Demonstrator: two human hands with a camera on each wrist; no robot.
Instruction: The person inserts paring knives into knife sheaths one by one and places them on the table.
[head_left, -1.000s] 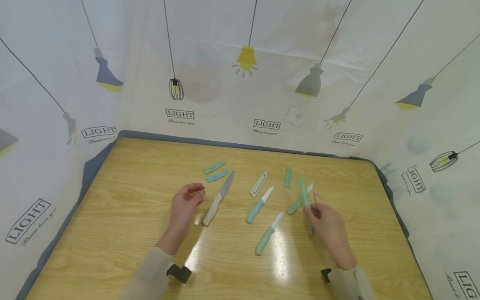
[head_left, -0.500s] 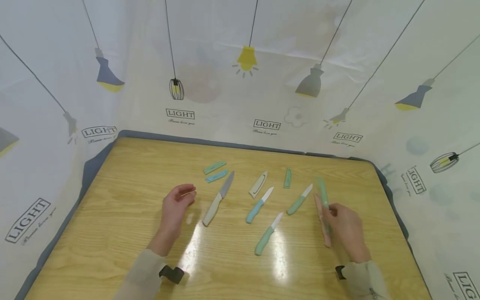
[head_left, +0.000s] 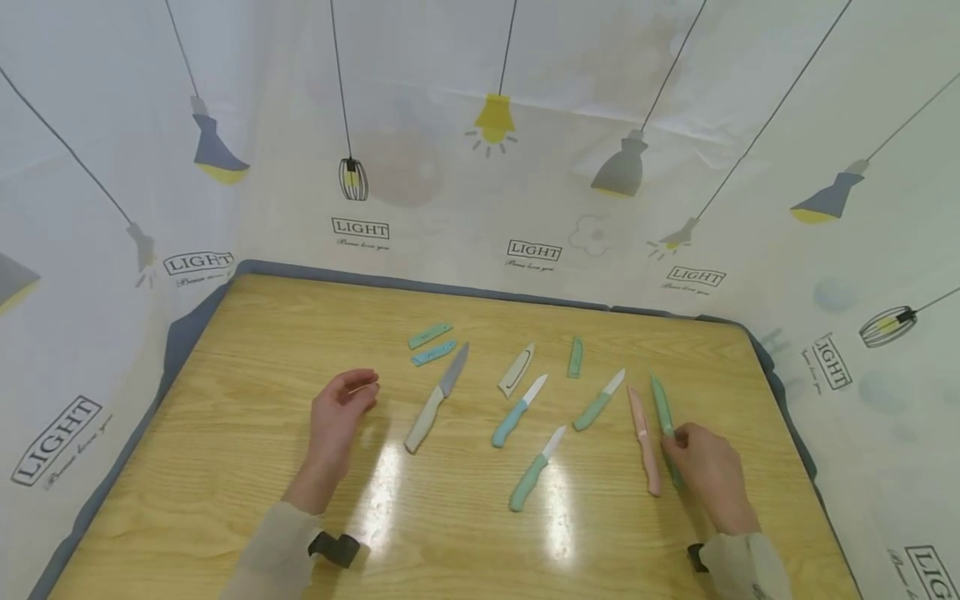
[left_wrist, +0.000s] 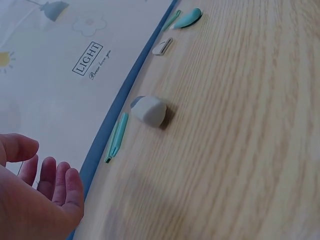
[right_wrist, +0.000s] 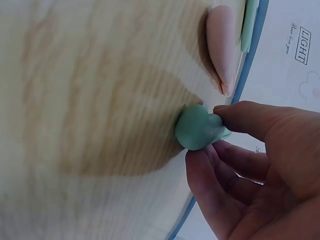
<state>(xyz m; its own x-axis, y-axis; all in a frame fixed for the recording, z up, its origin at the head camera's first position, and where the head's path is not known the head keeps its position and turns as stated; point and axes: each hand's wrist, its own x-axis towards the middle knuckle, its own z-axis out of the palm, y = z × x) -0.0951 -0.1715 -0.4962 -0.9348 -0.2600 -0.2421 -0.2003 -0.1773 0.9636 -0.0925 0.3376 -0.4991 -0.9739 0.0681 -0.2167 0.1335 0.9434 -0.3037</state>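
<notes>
My right hand [head_left: 708,475] pinches the handle of a green sheathed knife [head_left: 662,400] between thumb and fingers, at the right of the table. In the right wrist view the green handle [right_wrist: 194,129] faces the camera, low over the wood, its shadow close by. Left of it lies a pink sheathed knife [head_left: 645,442], roughly parallel. My left hand [head_left: 339,421] hovers at the left with loosely bent fingers and holds nothing. Nearest to that hand is a bare-bladed knife with a cream handle [head_left: 424,423], its tip pointing away.
Bare knives with a blue handle [head_left: 510,425] and green handles [head_left: 528,485] lie mid-table, another green-handled knife [head_left: 592,412] beside the pink one. Farther back are a green sheath [head_left: 430,336], a blue sheath [head_left: 433,352], a cream sheath [head_left: 517,369] and a small green sheath [head_left: 575,357].
My right hand has carried the green sheathed knife rightward and lowered it beside the pink one, which now shows fully. My left hand has drifted left, away from the cream-handled knife.
</notes>
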